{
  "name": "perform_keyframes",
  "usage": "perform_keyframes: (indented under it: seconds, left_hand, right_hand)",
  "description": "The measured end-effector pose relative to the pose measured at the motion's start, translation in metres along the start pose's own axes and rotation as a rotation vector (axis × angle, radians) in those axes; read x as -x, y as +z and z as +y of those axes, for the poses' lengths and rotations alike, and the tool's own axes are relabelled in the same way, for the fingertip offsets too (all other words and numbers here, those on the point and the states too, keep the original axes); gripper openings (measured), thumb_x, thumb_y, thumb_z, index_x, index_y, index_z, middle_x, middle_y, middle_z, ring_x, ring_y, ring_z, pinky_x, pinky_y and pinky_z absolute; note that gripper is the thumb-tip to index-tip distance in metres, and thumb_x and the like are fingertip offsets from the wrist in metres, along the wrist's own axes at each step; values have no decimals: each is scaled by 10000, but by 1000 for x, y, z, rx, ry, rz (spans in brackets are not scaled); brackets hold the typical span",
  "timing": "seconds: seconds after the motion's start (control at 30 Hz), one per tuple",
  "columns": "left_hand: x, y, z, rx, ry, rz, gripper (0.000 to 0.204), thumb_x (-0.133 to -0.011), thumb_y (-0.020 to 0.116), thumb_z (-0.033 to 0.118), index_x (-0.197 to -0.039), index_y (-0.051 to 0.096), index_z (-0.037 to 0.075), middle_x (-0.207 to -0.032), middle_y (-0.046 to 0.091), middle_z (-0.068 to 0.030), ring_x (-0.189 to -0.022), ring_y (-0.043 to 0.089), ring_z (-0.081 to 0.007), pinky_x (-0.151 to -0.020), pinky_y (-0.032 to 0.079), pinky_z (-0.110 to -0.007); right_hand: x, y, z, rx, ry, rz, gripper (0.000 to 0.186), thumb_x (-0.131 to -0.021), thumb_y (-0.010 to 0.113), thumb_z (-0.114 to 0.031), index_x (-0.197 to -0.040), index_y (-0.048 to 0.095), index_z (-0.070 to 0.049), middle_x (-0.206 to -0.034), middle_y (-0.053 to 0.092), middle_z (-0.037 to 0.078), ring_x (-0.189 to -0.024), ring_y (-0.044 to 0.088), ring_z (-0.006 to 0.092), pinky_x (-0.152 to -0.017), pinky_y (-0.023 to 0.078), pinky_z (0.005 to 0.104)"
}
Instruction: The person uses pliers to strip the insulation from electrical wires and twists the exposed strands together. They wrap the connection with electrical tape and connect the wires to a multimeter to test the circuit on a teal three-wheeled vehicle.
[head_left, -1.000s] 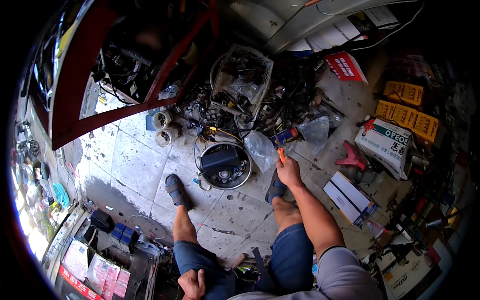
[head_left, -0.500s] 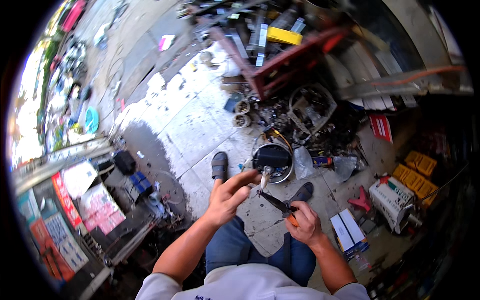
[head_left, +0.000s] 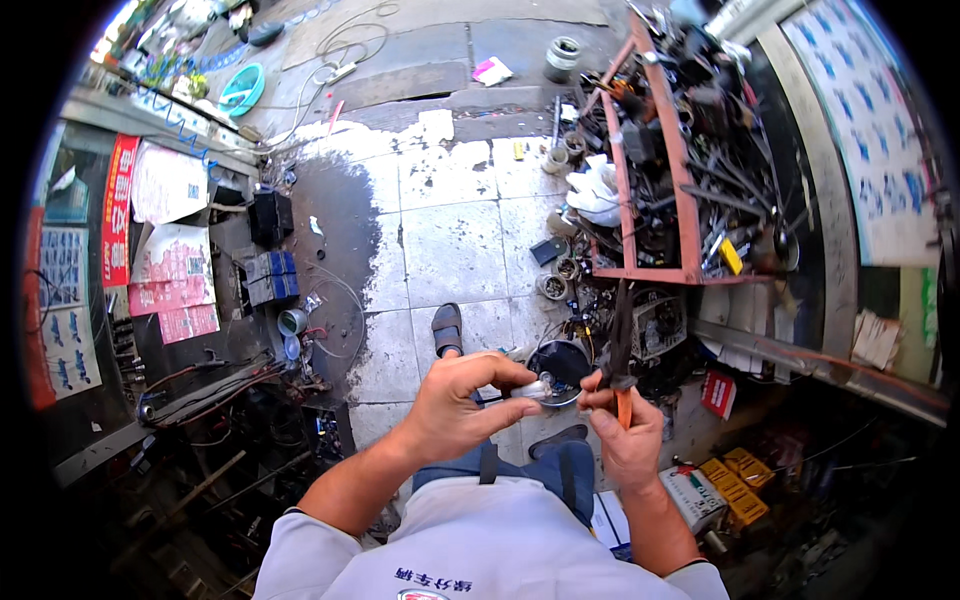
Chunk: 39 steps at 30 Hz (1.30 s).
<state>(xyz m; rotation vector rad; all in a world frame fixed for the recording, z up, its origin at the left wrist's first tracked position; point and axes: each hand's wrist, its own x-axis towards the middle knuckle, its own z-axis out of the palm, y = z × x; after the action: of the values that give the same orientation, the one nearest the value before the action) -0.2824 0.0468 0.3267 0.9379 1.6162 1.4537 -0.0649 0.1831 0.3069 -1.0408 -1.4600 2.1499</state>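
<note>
A: Head view, now: left hand [head_left: 455,405] is pinched shut on a small silvery bulb-like part [head_left: 533,389], held chest-high in front of the person. Right hand [head_left: 628,440] is wrapped around the orange-handled pliers [head_left: 617,362], dark jaws pointing up and away, tip just beside the part.

B: What changed?

A: One second back the right hand was low at the floor by the foot, with the orange handle in it, and the left rested on the thigh. Half a second back both hands had come up, the left fingers reaching for the part at the plier tip. Now the left has closed on it and the hands are nearly touching. The head has swung too, so the floor layout reads rotated.

B: Meaning?

A: Judgement only: the part has passed from the tool to the fingers, or is being worked between the two. Cannot tell whether the plier jaws still bite it.

B: Surroundings?

A: Round dark hub housing [head_left: 560,365] on the tiled floor [head_left: 450,235] right behind the hands, sandalled foot [head_left: 447,330] to its left, red metal rack [head_left: 655,160] full of scrap parts beyond.
</note>
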Motion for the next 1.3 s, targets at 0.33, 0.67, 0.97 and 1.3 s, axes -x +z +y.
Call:
perform_keyframes:
  seconds: [0.33,0.67,0.97,1.3]
  left_hand:
    - [28,-200,78,-85,122,123,273,-795,865,95,-990,701,-5,-837,702,-109,-753,702,-249,-671,552,-330]
    - [2,-274,144,-212,204,322,278,-811,847,67,-1026,684,3,-866,697,-127,-729,699,-235,-653,557,-331]
    - [-110,-333,161,-169,87,341,254,-772,855,-5,-975,703,-22,-930,734,-144,-832,723,-184,-716,561,-291]
    - [-243,-382,149,628,78,408,231,-838,771,-115,-1040,708,-22,-1072,721,-129,-997,704,-184,-856,593,-306]
  right_hand:
    - [-83,243,-111,96,59,-412,194,-870,763,-24,-1020,715,90,-1182,655,149,-1018,617,167,-849,507,301]
    - [-140,325,-153,-169,57,-571,265,-890,760,-43,-1107,663,76,-1199,628,140,-1032,597,168,-908,488,316]
    - [-275,353,-216,333,-555,-734,326,-766,856,-29,-1064,731,17,-1228,618,151,-1104,611,247,-922,509,368]
    - [-432,387,-298,346,-750,-907,408,-786,841,-27,-1156,675,24,-1258,578,201,-1073,626,322,-926,511,411]
